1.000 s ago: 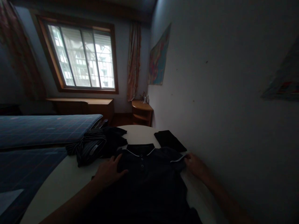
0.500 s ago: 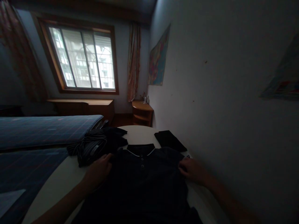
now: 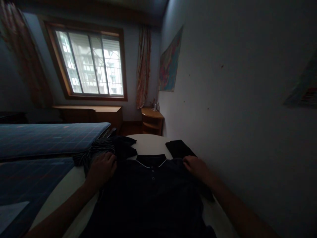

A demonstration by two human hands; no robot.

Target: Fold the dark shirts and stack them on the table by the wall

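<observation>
- Roughly central on the round white table (image 3: 146, 142), the dark polo shirt (image 3: 151, 201) lies spread with its white-trimmed collar toward the far rim and its lower part running out of view at the bottom.
- Bare tabletop shows beyond the collar, along the curved left edge, and as a narrow strip at the right under the right forearm.
- The pale wall (image 3: 237, 132) rises close by the table's right side, leaving little room there; to the left, the blue plaid mattress (image 3: 54, 137) comes near the rim.
- The left hand (image 3: 102, 168) is at the shirt's left shoulder, fingers curled; whether they pinch cloth, I cannot tell.
- The right hand (image 3: 196, 167) touches the opposite shoulder, fingertips drawn nearly together; how firmly they grip is too dark to tell.
- A striped garment (image 3: 102, 145) lies bunched just beyond the left hand, with a dark garment (image 3: 123, 144) beside it.
- A folded black cloth (image 3: 179, 148) sits just beyond the right hand.
- Farther off, an open-shelved corner unit (image 3: 151, 114) carries small bottles (image 3: 155, 106) on top, near a wooden desk (image 3: 106, 112).
</observation>
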